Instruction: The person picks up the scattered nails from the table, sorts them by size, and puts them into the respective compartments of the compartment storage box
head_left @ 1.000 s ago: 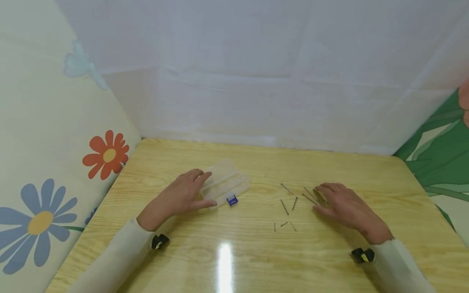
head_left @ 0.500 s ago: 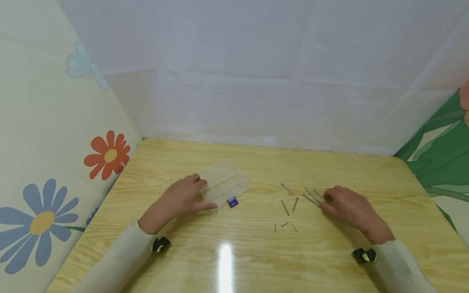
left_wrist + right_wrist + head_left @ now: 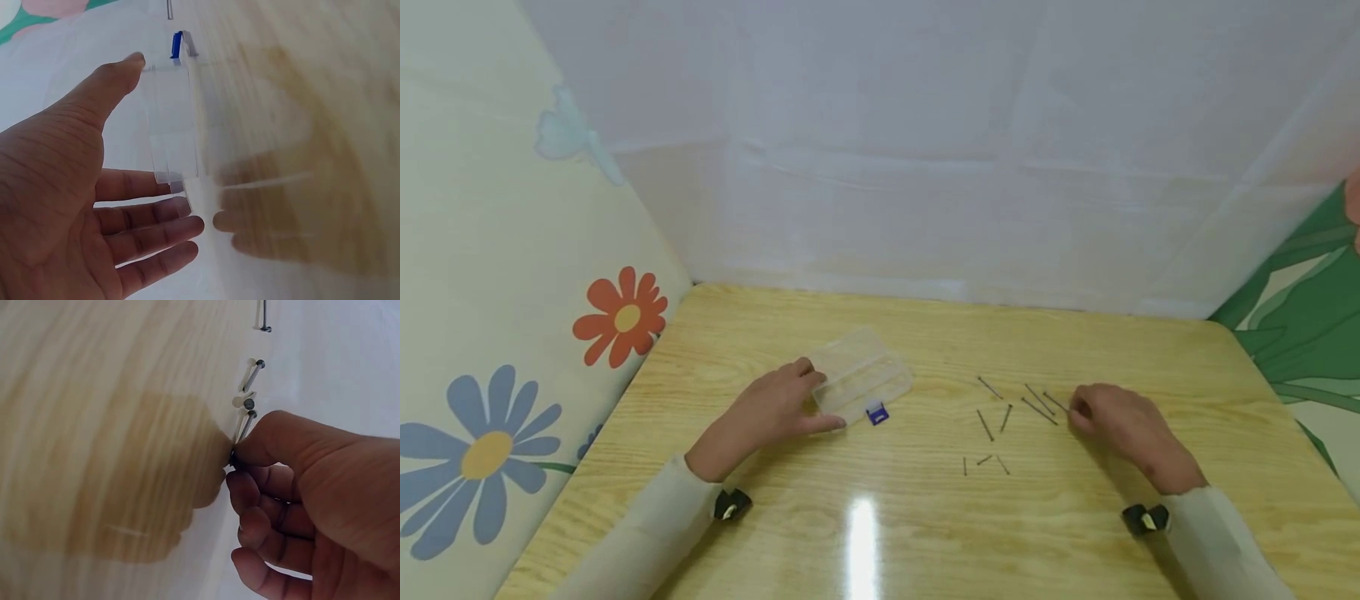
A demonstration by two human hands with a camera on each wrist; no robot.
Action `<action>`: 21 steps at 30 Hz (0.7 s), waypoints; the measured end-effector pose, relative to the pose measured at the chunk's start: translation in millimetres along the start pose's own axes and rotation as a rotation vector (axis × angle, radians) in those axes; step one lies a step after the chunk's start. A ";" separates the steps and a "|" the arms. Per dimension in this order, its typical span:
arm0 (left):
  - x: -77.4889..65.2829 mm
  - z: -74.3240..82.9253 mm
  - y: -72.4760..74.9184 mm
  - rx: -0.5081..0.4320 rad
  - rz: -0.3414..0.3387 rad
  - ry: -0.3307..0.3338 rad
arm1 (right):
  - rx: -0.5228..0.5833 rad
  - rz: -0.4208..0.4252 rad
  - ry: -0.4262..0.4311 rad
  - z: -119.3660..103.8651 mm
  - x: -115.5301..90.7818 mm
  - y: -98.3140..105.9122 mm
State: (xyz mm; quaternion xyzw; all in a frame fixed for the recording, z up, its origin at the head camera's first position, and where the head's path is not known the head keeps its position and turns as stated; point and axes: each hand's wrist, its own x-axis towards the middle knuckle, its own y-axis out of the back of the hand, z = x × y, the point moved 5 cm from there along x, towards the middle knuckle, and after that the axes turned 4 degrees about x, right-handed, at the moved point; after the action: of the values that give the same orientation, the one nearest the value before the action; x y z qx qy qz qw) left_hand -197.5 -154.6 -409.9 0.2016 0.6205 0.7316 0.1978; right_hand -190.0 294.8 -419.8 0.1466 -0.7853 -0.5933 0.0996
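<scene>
A clear plastic box (image 3: pixel 865 379) with a blue clasp (image 3: pixel 877 412) lies on the table. My left hand (image 3: pixel 775 408) is at its left end, thumb near the front corner and fingers by the far side. In the left wrist view these fingers (image 3: pixel 156 228) are loosely extended, the index touching the box edge. My right hand (image 3: pixel 1123 425) pinches the end of a nail (image 3: pixel 1056 402) between thumb and index finger; the nail's other end points left. The pinched end (image 3: pixel 233 461) shows dark between the fingertips. Two more long nails (image 3: pixel 1039 410) lie just left of it.
Mid-length nails (image 3: pixel 985 425) and short nails (image 3: pixel 984 460) lie in loose rows between the hands, with a longer nail (image 3: pixel 989 387) behind. A white cloth (image 3: pixel 880 208) rises behind the wooden table (image 3: pixel 925 533), and flowered panels (image 3: pixel 497 450) flank it.
My right hand has drawn slightly right, its thumb and index closing on the end of the rightmost nail, whose shaft is now uncovered. My left hand stays almost still beside the box.
</scene>
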 end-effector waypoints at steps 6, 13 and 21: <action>0.7 0.8 -0.5 -0.025 -0.009 0.023 | -0.005 -0.020 0.009 1.8 0.2 -1.5; 1.3 -2.2 -3.0 -0.061 -0.011 0.060 | -0.011 -0.048 0.032 4.1 3.9 -2.4; -0.3 -4.3 -8.9 -0.176 0.001 0.119 | -0.013 -0.071 0.046 7.1 4.4 -1.5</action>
State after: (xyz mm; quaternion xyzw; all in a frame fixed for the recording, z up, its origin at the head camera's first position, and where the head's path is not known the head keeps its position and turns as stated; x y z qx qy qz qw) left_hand -199.2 -157.0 -419.4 0.1399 0.5642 0.7942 0.1772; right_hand -196.3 299.3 -423.3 0.1876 -0.7732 -0.5979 0.0974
